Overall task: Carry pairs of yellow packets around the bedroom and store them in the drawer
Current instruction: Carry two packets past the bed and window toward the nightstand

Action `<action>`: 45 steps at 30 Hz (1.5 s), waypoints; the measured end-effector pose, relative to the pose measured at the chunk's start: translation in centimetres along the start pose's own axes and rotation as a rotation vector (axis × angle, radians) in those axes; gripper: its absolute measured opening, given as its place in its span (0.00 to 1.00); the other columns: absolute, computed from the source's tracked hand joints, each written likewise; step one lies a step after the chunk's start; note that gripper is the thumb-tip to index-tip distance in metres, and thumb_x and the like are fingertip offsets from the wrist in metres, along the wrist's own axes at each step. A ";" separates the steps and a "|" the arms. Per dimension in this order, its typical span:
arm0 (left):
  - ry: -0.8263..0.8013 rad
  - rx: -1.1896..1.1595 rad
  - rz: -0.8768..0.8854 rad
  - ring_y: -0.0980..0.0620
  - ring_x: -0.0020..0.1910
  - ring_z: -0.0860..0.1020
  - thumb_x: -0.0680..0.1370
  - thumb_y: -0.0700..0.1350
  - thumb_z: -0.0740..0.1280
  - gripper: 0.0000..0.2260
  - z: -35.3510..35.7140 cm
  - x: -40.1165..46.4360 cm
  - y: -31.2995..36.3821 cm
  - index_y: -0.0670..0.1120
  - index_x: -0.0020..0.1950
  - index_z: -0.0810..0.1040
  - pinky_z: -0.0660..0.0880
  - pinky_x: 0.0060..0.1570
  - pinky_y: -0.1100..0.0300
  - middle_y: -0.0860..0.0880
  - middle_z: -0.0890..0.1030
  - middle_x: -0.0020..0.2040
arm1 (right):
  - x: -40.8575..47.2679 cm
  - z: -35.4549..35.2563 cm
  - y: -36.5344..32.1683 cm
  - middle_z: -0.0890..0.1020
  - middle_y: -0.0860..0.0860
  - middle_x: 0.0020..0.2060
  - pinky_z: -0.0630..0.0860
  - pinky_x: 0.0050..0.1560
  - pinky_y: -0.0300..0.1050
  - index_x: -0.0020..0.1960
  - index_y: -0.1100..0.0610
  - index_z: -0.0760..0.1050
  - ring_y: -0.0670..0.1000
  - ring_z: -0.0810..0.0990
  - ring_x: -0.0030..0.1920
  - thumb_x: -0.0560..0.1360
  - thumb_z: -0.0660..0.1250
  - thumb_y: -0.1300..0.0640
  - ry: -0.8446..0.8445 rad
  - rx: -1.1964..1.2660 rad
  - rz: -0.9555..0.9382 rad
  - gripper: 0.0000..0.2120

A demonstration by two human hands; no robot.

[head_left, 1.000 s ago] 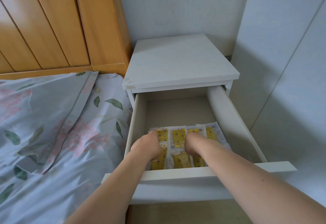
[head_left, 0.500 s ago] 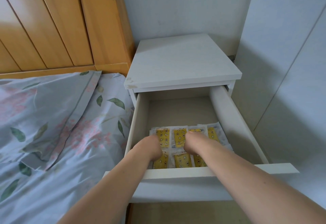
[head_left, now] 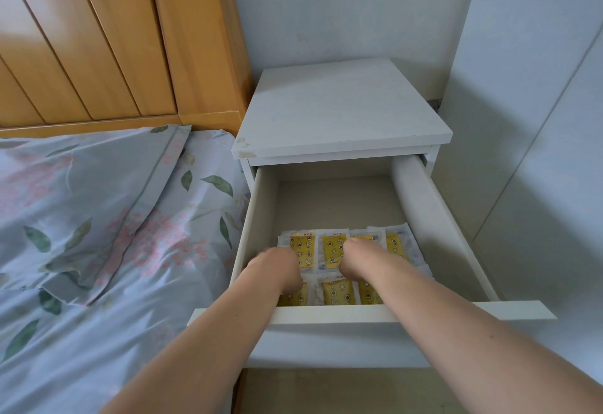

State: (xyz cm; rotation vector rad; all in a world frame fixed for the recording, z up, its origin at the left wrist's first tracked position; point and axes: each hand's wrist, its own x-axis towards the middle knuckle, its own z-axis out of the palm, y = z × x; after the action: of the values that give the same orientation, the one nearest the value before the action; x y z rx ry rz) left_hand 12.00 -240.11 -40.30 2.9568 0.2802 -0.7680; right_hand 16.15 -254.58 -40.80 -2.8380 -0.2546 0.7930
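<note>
Hands in open drawer (head_left: 434, 217), knuckles toward camera, fingers hidden below. Left hand (head_left: 277, 266) and right hand (head_left: 357, 258) rest on yellow packets (head_left: 332, 250); finger spread cannot tell, grip unclear. Packets in two rows at drawer front, flat on floor. White nightstand (head_left: 339, 110) above, floral bedding (head_left: 98, 217) left, wooden headboard (head_left: 98, 38) behind.

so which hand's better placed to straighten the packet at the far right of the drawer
Right. The right hand is beside that packet; the left hand is by the drawer's left wall.
</note>
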 end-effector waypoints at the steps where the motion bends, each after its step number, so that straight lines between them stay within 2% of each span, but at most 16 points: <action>1: 0.003 -0.004 -0.001 0.50 0.49 0.78 0.78 0.44 0.64 0.10 0.0 0.0 0.0 0.46 0.60 0.75 0.76 0.48 0.59 0.48 0.79 0.51 | -0.1 0.0 0.0 0.76 0.54 0.44 0.70 0.37 0.40 0.64 0.62 0.72 0.50 0.75 0.38 0.76 0.57 0.66 0.002 0.001 0.002 0.18; 6: 0.021 -0.031 0.001 0.51 0.50 0.79 0.78 0.44 0.64 0.10 0.1 0.2 -0.2 0.47 0.59 0.76 0.77 0.50 0.59 0.48 0.80 0.52 | -0.3 -0.2 -0.1 0.74 0.53 0.40 0.69 0.34 0.40 0.63 0.63 0.73 0.49 0.73 0.35 0.76 0.57 0.67 0.002 0.011 0.008 0.16; 10: 0.030 -0.050 0.008 0.52 0.46 0.78 0.78 0.44 0.64 0.08 -0.2 0.3 -0.1 0.47 0.57 0.76 0.75 0.47 0.61 0.49 0.79 0.49 | -0.2 -0.4 -0.3 0.75 0.53 0.40 0.71 0.37 0.41 0.63 0.62 0.72 0.50 0.74 0.37 0.76 0.58 0.66 0.029 0.013 0.000 0.16; 14: 0.108 -0.116 0.039 0.51 0.46 0.78 0.77 0.44 0.64 0.06 -1.1 -0.5 -0.1 0.47 0.52 0.76 0.76 0.45 0.59 0.48 0.79 0.48 | -1.2 -0.9 -0.3 0.76 0.53 0.41 0.71 0.35 0.40 0.54 0.62 0.75 0.51 0.75 0.37 0.75 0.58 0.66 0.135 0.011 -0.044 0.11; 15: 0.151 -0.123 0.062 0.50 0.47 0.78 0.77 0.45 0.64 0.06 -1.4 -0.8 -0.2 0.47 0.53 0.76 0.76 0.46 0.58 0.48 0.79 0.50 | -1.5 -1.1 -0.2 0.77 0.53 0.44 0.73 0.36 0.41 0.54 0.61 0.76 0.51 0.76 0.40 0.75 0.57 0.67 0.185 0.011 -0.082 0.12; 17: 0.231 -0.135 0.114 0.49 0.52 0.77 0.77 0.49 0.64 0.11 -2.2 -1.6 -0.7 0.47 0.58 0.76 0.77 0.52 0.54 0.48 0.78 0.56 | -2.2 -1.6 0.3 0.77 0.54 0.53 0.78 0.48 0.45 0.58 0.60 0.75 0.53 0.78 0.49 0.74 0.58 0.66 0.260 0.036 -0.180 0.15; 18: 0.254 -0.153 0.143 0.49 0.55 0.76 0.78 0.51 0.65 0.14 -2.7 -2.1 -0.9 0.48 0.61 0.76 0.76 0.56 0.53 0.49 0.77 0.59 | -2.6 -2.0 0.7 0.76 0.54 0.57 0.77 0.54 0.47 0.61 0.58 0.75 0.53 0.78 0.54 0.74 0.58 0.65 0.273 0.052 -0.232 0.17; 21: 0.197 -0.228 0.227 0.51 0.61 0.74 0.77 0.57 0.67 0.24 -4.5 -4.2 -1.2 0.50 0.70 0.70 0.74 0.61 0.53 0.51 0.73 0.67 | -4.3 -3.7 2.0 0.72 0.52 0.68 0.72 0.64 0.47 0.71 0.56 0.68 0.53 0.73 0.65 0.77 0.60 0.60 0.176 0.064 -0.297 0.22; 25: 0.083 -0.275 0.252 0.51 0.75 0.62 0.70 0.66 0.71 0.41 -7.3 -7.6 -1.6 0.54 0.78 0.58 0.62 0.71 0.52 0.54 0.59 0.78 | -6.7 -6.3 3.4 0.68 0.51 0.72 0.68 0.68 0.50 0.76 0.55 0.61 0.53 0.70 0.70 0.76 0.66 0.43 -0.010 -0.076 -0.286 0.33; 29: -0.009 -0.108 0.257 0.50 0.78 0.51 0.62 0.71 0.73 0.54 -8.8 -9.6 -1.6 0.57 0.79 0.49 0.54 0.75 0.45 0.57 0.50 0.80 | -9.2 -8.8 4.1 0.61 0.49 0.76 0.62 0.72 0.49 0.78 0.53 0.53 0.52 0.63 0.74 0.72 0.68 0.38 -0.125 -0.058 -0.312 0.43; 33: -0.066 0.020 0.270 0.49 0.79 0.44 0.59 0.72 0.74 0.59 -8.6 -10.0 -1.0 0.59 0.79 0.41 0.48 0.75 0.41 0.59 0.44 0.79 | -10.1 -9.8 4.6 0.56 0.46 0.78 0.57 0.74 0.51 0.79 0.48 0.49 0.52 0.56 0.77 0.64 0.73 0.33 -0.237 -0.138 -0.282 0.53; 37: -0.035 0.103 0.284 0.49 0.79 0.41 0.57 0.74 0.73 0.62 -7.7 -9.5 -0.9 0.59 0.79 0.38 0.45 0.75 0.41 0.59 0.42 0.79 | -9.9 -9.2 5.0 0.54 0.46 0.78 0.55 0.75 0.53 0.79 0.45 0.46 0.53 0.54 0.77 0.62 0.75 0.35 -0.319 -0.208 -0.264 0.56; 41: -0.025 0.130 0.286 0.48 0.79 0.41 0.57 0.73 0.73 0.62 -6.8 -9.0 -1.0 0.58 0.79 0.38 0.44 0.75 0.42 0.57 0.43 0.80 | -9.3 -8.7 5.3 0.51 0.47 0.78 0.54 0.76 0.55 0.79 0.45 0.43 0.54 0.51 0.78 0.59 0.76 0.32 -0.334 -0.257 -0.237 0.61; 45: -0.002 0.149 0.288 0.47 0.79 0.41 0.56 0.75 0.72 0.63 -6.5 -8.4 -1.2 0.58 0.79 0.38 0.43 0.74 0.42 0.57 0.43 0.80 | -9.3 -8.7 5.2 0.48 0.46 0.79 0.53 0.76 0.56 0.79 0.46 0.40 0.54 0.50 0.78 0.60 0.74 0.31 -0.304 -0.301 -0.243 0.61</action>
State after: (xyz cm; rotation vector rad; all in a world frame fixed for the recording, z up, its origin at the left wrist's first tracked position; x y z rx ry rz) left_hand 7.65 -239.53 -30.54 3.0333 -0.2087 -0.7822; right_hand 13.49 -262.77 -30.02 -2.8577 -0.8087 1.2167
